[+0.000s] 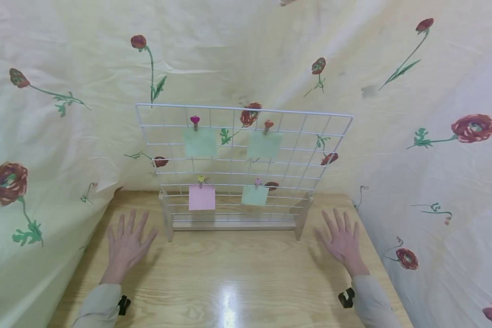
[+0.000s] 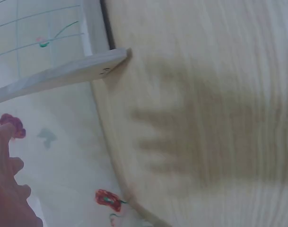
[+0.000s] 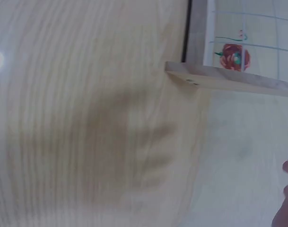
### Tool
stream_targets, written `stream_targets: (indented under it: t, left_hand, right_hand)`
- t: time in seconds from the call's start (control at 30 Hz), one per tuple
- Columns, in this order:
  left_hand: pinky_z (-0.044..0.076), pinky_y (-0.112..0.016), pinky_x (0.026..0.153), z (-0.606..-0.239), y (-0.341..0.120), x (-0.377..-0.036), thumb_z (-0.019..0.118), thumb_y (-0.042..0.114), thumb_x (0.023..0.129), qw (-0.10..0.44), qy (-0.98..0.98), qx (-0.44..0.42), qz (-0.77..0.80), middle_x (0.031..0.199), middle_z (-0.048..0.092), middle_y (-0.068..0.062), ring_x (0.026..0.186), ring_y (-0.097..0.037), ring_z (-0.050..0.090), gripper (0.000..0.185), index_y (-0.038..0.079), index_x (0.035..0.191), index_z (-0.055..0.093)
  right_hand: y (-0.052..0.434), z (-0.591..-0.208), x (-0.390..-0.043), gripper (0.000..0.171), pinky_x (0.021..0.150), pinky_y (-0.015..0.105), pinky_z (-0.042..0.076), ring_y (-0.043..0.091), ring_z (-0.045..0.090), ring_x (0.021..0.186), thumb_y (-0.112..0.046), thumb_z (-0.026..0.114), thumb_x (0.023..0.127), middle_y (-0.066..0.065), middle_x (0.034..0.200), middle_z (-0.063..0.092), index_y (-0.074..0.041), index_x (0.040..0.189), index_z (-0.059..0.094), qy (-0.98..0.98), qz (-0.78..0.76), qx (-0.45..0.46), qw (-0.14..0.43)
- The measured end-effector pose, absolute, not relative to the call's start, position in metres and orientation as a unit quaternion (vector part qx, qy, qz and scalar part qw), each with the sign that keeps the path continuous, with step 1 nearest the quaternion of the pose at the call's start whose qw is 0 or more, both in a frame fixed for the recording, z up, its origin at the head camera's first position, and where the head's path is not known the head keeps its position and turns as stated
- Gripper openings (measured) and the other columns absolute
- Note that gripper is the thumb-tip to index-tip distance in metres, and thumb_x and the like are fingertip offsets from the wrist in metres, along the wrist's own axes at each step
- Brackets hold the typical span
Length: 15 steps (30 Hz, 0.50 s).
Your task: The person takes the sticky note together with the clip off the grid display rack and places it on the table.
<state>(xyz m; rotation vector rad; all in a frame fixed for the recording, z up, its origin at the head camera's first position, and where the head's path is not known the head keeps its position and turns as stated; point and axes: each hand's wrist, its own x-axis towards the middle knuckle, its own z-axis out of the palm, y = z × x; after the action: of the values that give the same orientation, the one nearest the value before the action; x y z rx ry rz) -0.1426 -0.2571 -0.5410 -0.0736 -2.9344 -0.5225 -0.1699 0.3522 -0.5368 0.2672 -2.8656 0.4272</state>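
A white wire grid point(image 1: 238, 173) stands in a wooden base point(image 1: 234, 225) at the back of the table. Small clips pin notes to it: a green note point(image 1: 200, 142) under a magenta heart clip point(image 1: 195, 120), another green note point(image 1: 264, 144) under an orange heart clip point(image 1: 268, 125), and below them a pink note point(image 1: 202, 197) and a smaller green note point(image 1: 254, 195). My left hand point(image 1: 127, 243) is spread over the table left of the base, holding nothing. To the base's right, my right hand point(image 1: 343, 241) is likewise spread with nothing in it.
The wooden table point(image 1: 233, 269) reflects a bright light near its front. A cream cloth with printed red flowers point(image 1: 473, 128) hangs behind and on both sides. Each forearm carries a black wrist device, the left one point(image 1: 124, 305) and the right one point(image 1: 346, 298).
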Motion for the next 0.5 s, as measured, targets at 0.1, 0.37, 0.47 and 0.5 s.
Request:
stream_targets:
  t: [0.1, 0.37, 0.47, 0.5]
  left_hand:
    - [-0.014, -0.067, 0.105, -0.536, -0.253, -0.147, 0.043, 0.052, 0.098, 0.092, -0.980, -0.028, -0.176, 0.158, 0.007, -0.022, 0.142, -0.043, -0.007, 0.070, 0.018, 0.154, 0.020]
    - [-0.016, -0.065, 0.106, -0.520, -0.240, -0.161, 0.043, 0.050, 0.099, 0.116, -0.971, -0.047, -0.203, 0.157, 0.011, -0.023, 0.142, -0.046, 0.000, 0.068, 0.015, 0.153, 0.023]
    - [-0.015, -0.066, 0.106, -0.514, -0.236, -0.165, 0.043, 0.049, 0.099, 0.132, -0.967, -0.057, -0.208, 0.158, 0.010, -0.022, 0.142, -0.044, -0.001, 0.068, 0.014, 0.153, 0.024]
    - [-0.015, -0.066, 0.106, -0.512, -0.235, -0.166, 0.044, 0.048, 0.099, 0.136, -0.966, -0.059, -0.211, 0.158, 0.009, -0.021, 0.142, -0.043, -0.001, 0.067, 0.014, 0.153, 0.024]
  right_hand:
    - [0.350, -0.531, -0.178, 0.057, 0.107, 0.069, 0.010, 0.050, 0.017, 0.137, -0.031, 0.052, 0.098, 0.030, 0.149, 0.026, -0.007, 0.147, 0.036, -0.959, 0.184, 0.134, 0.169]
    - [0.339, -0.512, -0.190, 0.047, 0.099, 0.066, 0.031, 0.050, 0.037, 0.125, -0.015, 0.051, 0.098, 0.031, 0.140, 0.038, 0.003, 0.140, 0.042, -0.925, 0.244, 0.173, 0.236]
    - [0.333, -0.505, -0.191, 0.045, 0.097, 0.064, 0.035, 0.049, 0.040, 0.122, -0.015, 0.049, 0.100, 0.030, 0.138, 0.041, 0.003, 0.140, 0.042, -0.921, 0.258, 0.163, 0.241]
    - [0.332, -0.504, -0.191, 0.044, 0.096, 0.063, 0.036, 0.048, 0.041, 0.122, -0.015, 0.049, 0.100, 0.029, 0.136, 0.042, 0.004, 0.139, 0.043, -0.920, 0.260, 0.161, 0.246]
